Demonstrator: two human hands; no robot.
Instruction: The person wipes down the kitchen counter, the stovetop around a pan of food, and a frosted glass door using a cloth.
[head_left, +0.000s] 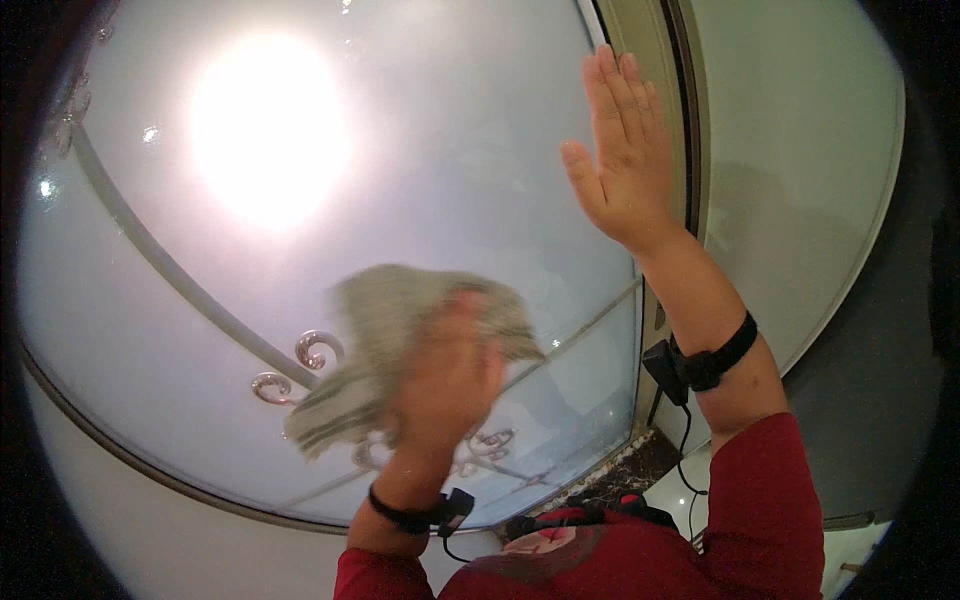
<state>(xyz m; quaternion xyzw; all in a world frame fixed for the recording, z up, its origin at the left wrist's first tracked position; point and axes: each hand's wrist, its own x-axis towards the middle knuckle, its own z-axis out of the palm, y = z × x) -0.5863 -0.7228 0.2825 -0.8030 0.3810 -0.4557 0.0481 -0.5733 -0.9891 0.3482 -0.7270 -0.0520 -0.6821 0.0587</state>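
Observation:
My left hand (454, 367) is blurred and lies over a grey-green cloth (382, 300), pressed to a glossy glass panel (480, 202). Dark stripes run along the cloth's lower left end. Its grip on the fabric is partly lost in the blur. Farther up on the right, my right hand (630, 150) is held flat by the panel's beige frame (637, 30). Its fingers lie close together, the thumb stands apart, and nothing is in it. Contact between that palm and the frame or glass cannot be made out.
Metallic scroll ornaments (319, 349) and a grey bar (187, 281) cross the panel. A bright glare (270, 127) covers its upper left. Right of the frame is a pale panel (802, 120). Dark marbled stone (637, 465) lies below. A cable (686, 450) hangs from my right wrist strap.

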